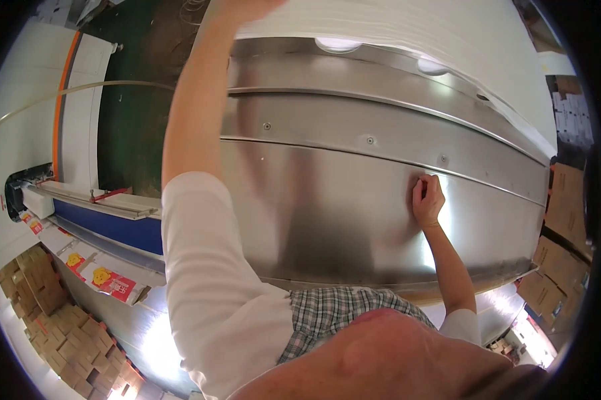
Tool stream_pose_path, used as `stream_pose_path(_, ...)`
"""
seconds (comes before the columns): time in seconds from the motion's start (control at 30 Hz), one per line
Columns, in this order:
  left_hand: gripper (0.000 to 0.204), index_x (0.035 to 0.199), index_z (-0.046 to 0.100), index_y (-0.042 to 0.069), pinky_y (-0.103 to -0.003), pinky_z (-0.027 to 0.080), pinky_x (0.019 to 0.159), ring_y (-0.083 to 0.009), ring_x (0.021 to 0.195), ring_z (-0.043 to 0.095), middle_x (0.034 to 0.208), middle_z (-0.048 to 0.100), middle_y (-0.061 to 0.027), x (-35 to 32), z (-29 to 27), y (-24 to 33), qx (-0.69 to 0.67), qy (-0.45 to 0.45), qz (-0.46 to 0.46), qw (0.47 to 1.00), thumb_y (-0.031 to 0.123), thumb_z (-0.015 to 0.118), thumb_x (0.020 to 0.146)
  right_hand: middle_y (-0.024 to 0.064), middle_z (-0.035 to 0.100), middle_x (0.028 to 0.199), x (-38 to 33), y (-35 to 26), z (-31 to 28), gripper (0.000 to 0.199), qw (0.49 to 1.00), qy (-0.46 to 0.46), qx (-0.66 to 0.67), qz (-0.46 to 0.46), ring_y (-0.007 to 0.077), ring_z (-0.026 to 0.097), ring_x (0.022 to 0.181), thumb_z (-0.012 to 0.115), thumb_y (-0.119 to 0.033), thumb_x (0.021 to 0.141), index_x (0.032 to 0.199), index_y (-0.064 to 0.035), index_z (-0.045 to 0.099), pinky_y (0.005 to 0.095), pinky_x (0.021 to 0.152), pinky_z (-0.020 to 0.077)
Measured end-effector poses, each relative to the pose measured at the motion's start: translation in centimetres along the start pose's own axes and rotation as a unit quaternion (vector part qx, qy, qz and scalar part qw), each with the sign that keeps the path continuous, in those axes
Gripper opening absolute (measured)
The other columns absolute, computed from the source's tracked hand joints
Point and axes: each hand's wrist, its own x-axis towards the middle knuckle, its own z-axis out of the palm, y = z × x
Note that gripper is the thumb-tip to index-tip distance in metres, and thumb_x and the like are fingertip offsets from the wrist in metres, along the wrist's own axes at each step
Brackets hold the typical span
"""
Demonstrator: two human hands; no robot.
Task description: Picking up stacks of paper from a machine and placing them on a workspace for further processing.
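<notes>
A wide brushed-steel work surface point(340, 193) spreads in front of me, with a row of screws in its raised back strip. Behind it lies a broad white sheet material point(407, 27), wavy and layered along its near edge. My left arm stretches far forward over the steel, and my left hand point(257, 9) is at the upper picture edge beside the white material. Most of that hand is cut off, so its fingers are hidden. On the right, my right hand point(429, 200) rests against the steel with curled fingers, and nothing shows in it.
At the left stands a white machine point(30, 100) with an orange stripe and a thin hose point(80, 88). Nearer are a blue conveyor belt point(107, 227) and red-and-yellow printed cartons point(110, 281). Brown cardboard boxes are piled at lower left point(80, 340) and on the right point(566, 200).
</notes>
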Motion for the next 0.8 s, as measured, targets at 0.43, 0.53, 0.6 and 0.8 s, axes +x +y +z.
stream_pose_path(0.43, 0.102, 0.133, 0.031, 0.012, -0.065, 0.027, 0.091, -0.0342, 0.120, 0.039, 0.132, 0.041, -0.0104, 3.0, 6.7, 12.2, 0.218, -0.117, 0.054, 0.968, 0.046, 0.077, 0.049, 0.0105, 0.054, 0.075, 0.6, 1.0, -0.7, 0.006, 0.998, -0.024, 0.040, 0.049, 0.0268, 0.054, 0.061, 0.055, -0.009, 0.079, 0.083, -0.0048, 0.054, 0.0341, 0.054, 0.0441)
stream_pose_path(0.53, 0.099, 0.133, 0.031, 0.015, -0.072, 0.024, 0.088, -0.0335, 0.122, 0.037, 0.133, 0.040, -0.0091, 2.7, 7.2, 14.2, 0.245, -0.134, 0.009, 0.960, 0.041, 0.078, 0.050, 0.0140, 0.057, 0.077, 5.5, 3.2, -2.1, 0.014, 0.987, -0.071, 0.134, 0.048, 0.0276, 0.056, 0.069, 0.056, -0.014, 0.081, 0.087, -0.0015, 0.058, 0.0336, 0.060, 0.0450)
stream_pose_path(0.6, 0.097, 0.133, 0.031, 0.015, -0.073, 0.022, 0.088, -0.0331, 0.123, 0.036, 0.134, 0.038, -0.0101, 2.9, 8.8, 13.6, 0.256, -0.107, 0.009, 0.961, 0.038, 0.079, 0.051, 0.0113, 0.058, 0.077, 11.4, 4.2, -1.4, 0.015, 0.982, 0.025, 0.139, -0.121, 0.0226, 0.057, 0.062, 0.055, -0.011, 0.082, 0.096, -0.0035, 0.056, 0.0320, 0.059, 0.0461)
stream_pose_path(0.8, 0.104, 0.135, 0.027, 0.016, -0.066, 0.027, 0.091, -0.0321, 0.126, 0.032, 0.139, 0.032, -0.0091, 0.9, 8.1, 15.6, 0.276, -0.118, -0.037, 0.953, 0.036, 0.080, 0.049, 0.0177, 0.050, 0.118, 28.0, -0.8, 0.9, 0.053, 0.957, -0.070, 0.120, -0.256, 0.0323, 0.047, 0.110, 0.060, -0.038, 0.077, 0.116, -0.0040, 0.050, 0.0392, 0.093, 0.0368)
